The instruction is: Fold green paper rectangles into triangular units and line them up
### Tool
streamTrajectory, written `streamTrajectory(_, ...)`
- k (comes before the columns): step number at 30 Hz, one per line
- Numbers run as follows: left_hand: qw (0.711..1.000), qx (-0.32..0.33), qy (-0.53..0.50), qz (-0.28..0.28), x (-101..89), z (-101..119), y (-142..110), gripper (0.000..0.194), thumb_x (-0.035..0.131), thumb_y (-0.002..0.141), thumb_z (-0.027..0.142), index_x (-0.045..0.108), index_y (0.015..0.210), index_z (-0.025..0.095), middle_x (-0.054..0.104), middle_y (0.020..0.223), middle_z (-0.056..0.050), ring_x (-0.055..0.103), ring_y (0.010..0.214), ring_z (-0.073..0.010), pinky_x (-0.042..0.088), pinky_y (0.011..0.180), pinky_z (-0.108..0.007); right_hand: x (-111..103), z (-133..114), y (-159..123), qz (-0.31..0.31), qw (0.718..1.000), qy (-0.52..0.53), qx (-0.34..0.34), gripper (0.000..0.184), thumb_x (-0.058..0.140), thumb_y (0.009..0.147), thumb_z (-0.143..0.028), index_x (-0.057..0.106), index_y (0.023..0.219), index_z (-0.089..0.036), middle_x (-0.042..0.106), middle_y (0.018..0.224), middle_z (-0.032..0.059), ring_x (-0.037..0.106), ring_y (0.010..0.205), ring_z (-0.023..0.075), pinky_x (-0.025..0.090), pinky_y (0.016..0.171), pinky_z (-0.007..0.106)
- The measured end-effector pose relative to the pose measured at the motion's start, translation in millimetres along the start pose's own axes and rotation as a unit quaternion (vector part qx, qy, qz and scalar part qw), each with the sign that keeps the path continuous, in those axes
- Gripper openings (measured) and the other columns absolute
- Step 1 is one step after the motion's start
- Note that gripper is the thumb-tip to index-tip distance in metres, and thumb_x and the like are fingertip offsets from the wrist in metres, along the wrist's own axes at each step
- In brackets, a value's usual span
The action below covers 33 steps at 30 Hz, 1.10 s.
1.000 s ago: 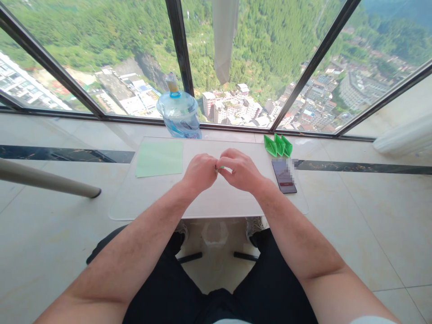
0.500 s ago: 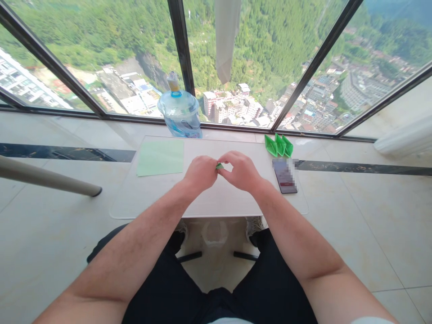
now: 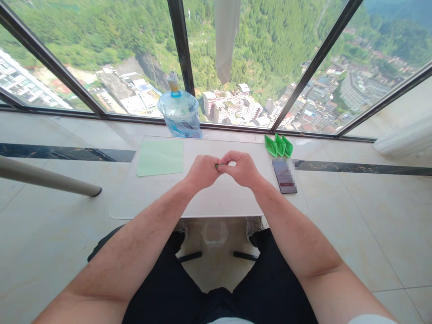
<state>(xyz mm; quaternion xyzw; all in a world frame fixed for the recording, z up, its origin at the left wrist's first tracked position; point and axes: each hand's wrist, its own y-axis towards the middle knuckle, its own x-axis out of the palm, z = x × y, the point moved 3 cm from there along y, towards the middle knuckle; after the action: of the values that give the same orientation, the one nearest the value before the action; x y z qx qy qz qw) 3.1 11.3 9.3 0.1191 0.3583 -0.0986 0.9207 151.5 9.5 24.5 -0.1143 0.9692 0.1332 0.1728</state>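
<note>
Above the middle of the white table (image 3: 209, 200), my two hands meet fingertip to fingertip. Between them shows a sliver of green folded paper (image 3: 217, 166), mostly hidden by my fingers. My left hand (image 3: 203, 171) is closed on this paper, its back toward me. With thumb and forefinger, my right hand (image 3: 239, 167) pinches the paper's right end. Light green paper sheets (image 3: 160, 157) lie flat at the table's left. At the far right corner several folded green paper pieces (image 3: 278, 146) stand side by side.
A dark phone (image 3: 284, 176) lies on the table's right side, nearest my right forearm. Behind the table a big blue water bottle (image 3: 180, 112) stands by the window. A beige pole (image 3: 50, 177) slants in from the left.
My right thumb and forefinger opened slightly, showing more green paper, then closed on it again. Less of the paper shows now. The sheets, folded pieces and phone lie as before.
</note>
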Motion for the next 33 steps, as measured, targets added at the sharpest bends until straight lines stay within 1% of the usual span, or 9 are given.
streamTrajectory(4, 0.996, -0.042, -0.074, -0.010, 1.0, -1, 1, 0.026, 0.073, 0.066, 0.037, 0.076, 0.066, 0.012, 0.057, 0.051, 0.002, 0.060, 0.064, -0.0166, 0.041, 0.059, -0.023, 1, 2, -2, 0.033, 0.999, 0.018, 0.003, 0.005, 0.073, 0.072, -0.025, 0.074, 0.072, -0.020, 0.072, 0.073, -0.0003, 0.064, 0.073, 0.0171, 0.051, 0.074, 0.032)
streamTrajectory(8, 0.988, -0.072, -0.129, -0.034, 3.4, -4, 1, 0.023, 0.070, 0.067, 0.036, 0.075, 0.063, 0.014, 0.050, 0.049, 0.005, 0.052, 0.054, -0.0130, 0.037, 0.052, -0.023, 3, 1, -4, 0.078, 0.996, -0.006, -0.032, 0.006, 0.070, 0.075, -0.025, 0.074, 0.072, -0.021, 0.072, 0.075, 0.0007, 0.065, 0.076, 0.0179, 0.052, 0.077, 0.033)
streamTrajectory(11, 0.980, -0.096, -0.168, -0.036, 4.1, -6, 0, 0.019, 0.072, 0.064, 0.032, 0.072, 0.058, 0.014, 0.048, 0.047, 0.005, 0.047, 0.050, -0.0112, 0.034, 0.049, -0.024, 4, 5, -2, 0.072, 0.997, -0.024, -0.035, 0.007, 0.069, 0.077, -0.025, 0.074, 0.079, -0.022, 0.074, 0.081, 0.0004, 0.066, 0.080, 0.0180, 0.053, 0.081, 0.034)
streamTrajectory(15, 0.969, -0.120, -0.213, -0.022, 3.9, -9, -1, 0.018, 0.075, 0.062, 0.032, 0.072, 0.058, 0.014, 0.053, 0.047, 0.003, 0.050, 0.051, -0.0118, 0.035, 0.049, -0.024, 3, 11, 1, 0.036, 0.998, -0.057, -0.014, 0.005, 0.070, 0.075, -0.025, 0.073, 0.078, -0.021, 0.073, 0.077, 0.0000, 0.065, 0.076, 0.0177, 0.052, 0.077, 0.033)
streamTrajectory(18, 0.963, -0.129, -0.236, -0.013, 3.7, -10, -1, 0.018, 0.078, 0.060, 0.031, 0.073, 0.059, 0.014, 0.058, 0.050, 0.002, 0.053, 0.052, -0.0130, 0.037, 0.050, -0.024, -1, 10, 1, 0.043, 0.996, -0.081, -0.011, 0.007, 0.067, 0.077, -0.025, 0.071, 0.072, -0.021, 0.072, 0.073, 0.0008, 0.064, 0.074, 0.0178, 0.051, 0.071, 0.032)
streamTrajectory(23, 0.951, -0.143, -0.275, 0.009, 2.4, -9, 0, 0.022, 0.084, 0.056, 0.033, 0.075, 0.061, 0.014, 0.063, 0.053, 0.000, 0.058, 0.054, -0.0146, 0.042, 0.051, -0.025, -6, 10, 1, 0.017, 0.998, -0.062, 0.007, 0.009, 0.070, 0.075, -0.029, 0.073, 0.075, -0.021, 0.074, 0.075, 0.0004, 0.065, 0.075, 0.0179, 0.053, 0.077, 0.034)
streamTrajectory(26, 0.941, -0.151, -0.303, 0.019, 2.2, -7, 0, 0.025, 0.087, 0.054, 0.035, 0.077, 0.063, 0.014, 0.067, 0.057, -0.001, 0.061, 0.057, -0.0158, 0.045, 0.054, -0.026, -8, 12, 1, 0.027, 0.996, -0.080, 0.012, 0.008, 0.067, 0.076, -0.026, 0.072, 0.073, -0.020, 0.073, 0.073, 0.0005, 0.065, 0.073, 0.0174, 0.053, 0.075, 0.033)
streamTrajectory(29, 0.922, -0.157, -0.353, 0.028, 2.0, -6, 0, 0.031, 0.091, 0.050, 0.036, 0.078, 0.066, 0.013, 0.070, 0.062, -0.003, 0.064, 0.060, -0.0179, 0.052, 0.059, -0.029, -9, 13, 0, 0.041, 0.998, -0.057, 0.000, 0.008, 0.068, 0.077, -0.027, 0.072, 0.077, -0.020, 0.074, 0.077, 0.0012, 0.067, 0.075, 0.0176, 0.054, 0.077, 0.034)
streamTrajectory(33, 0.890, -0.159, -0.426, 0.039, -0.5, -5, -1, 0.044, 0.096, 0.045, 0.040, 0.081, 0.075, 0.012, 0.074, 0.070, -0.007, 0.070, 0.067, -0.0225, 0.059, 0.071, -0.039, -8, 14, -1, 0.023, 1.000, -0.019, -0.004, 0.020, 0.075, 0.074, -0.034, 0.072, 0.088, -0.021, 0.076, 0.086, 0.0021, 0.068, 0.079, 0.0180, 0.055, 0.081, 0.035)
